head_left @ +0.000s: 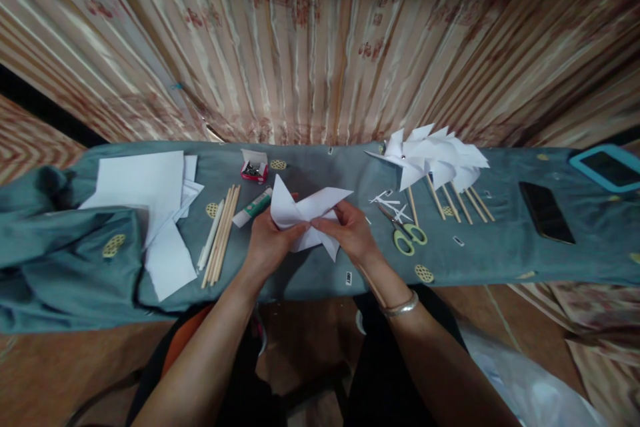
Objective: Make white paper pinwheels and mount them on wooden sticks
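Between my two hands, above the middle of the cloth, is a white paper pinwheel (pixel 320 203) with its blades folded toward the centre. My left hand (pixel 270 237) grips its left side, thumb pressed near the centre. With thumb and fingers, my right hand (pixel 353 227) pinches its right side, and that thumb meets the centre too. Just left of the pinwheel lies a green and white glue tube (pixel 253 207), partly behind my left hand. Behind it stands an opened small red box (pixel 255 167) of metal pins or tacks. No stick shows on the held pinwheel.
Wooden sticks (pixel 221 237) and white paper sheets (pixel 140 180) lie at left. To the right are green-handled scissors (pixel 409 238), paper scraps (pixel 393 203), several pinwheels on sticks (pixel 435 153), a black phone (pixel 547 211) and a blue-framed tablet (pixel 607 167). A curtain hangs behind.
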A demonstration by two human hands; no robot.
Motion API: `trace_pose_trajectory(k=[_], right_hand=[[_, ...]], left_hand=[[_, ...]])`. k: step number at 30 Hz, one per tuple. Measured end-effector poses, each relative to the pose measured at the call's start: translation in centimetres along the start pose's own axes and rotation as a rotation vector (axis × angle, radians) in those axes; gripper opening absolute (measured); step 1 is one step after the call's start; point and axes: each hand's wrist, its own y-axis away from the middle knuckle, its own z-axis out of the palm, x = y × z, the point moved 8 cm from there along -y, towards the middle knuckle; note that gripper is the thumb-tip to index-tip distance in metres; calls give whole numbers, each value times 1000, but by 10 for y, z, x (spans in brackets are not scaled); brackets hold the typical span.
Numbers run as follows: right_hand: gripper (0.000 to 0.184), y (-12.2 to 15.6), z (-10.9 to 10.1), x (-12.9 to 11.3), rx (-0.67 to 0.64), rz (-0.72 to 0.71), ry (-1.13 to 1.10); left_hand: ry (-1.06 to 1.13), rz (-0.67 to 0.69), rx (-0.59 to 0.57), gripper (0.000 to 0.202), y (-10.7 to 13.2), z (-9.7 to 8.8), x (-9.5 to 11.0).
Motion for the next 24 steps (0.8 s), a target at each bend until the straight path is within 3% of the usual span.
trace_pose_trajectory(k=[6, 10, 16, 20, 24], right_hand=[[42, 0, 13, -2, -15, -3, -23], [38, -2, 9, -1, 47, -6, -118], [33, -4, -5, 7, 141, -38, -63], [27, -6, 6, 15, 68, -49, 41], [23, -11, 23, 22, 12, -107, 176]], left_hand=[[28, 9, 3, 55, 0, -10, 3], [86, 15, 61, 62, -1, -25, 7], [218, 108, 263, 50, -4, -68, 20], [354, 156, 407, 48, -1, -102, 36], [468, 253, 415, 42, -2, -125, 53]])
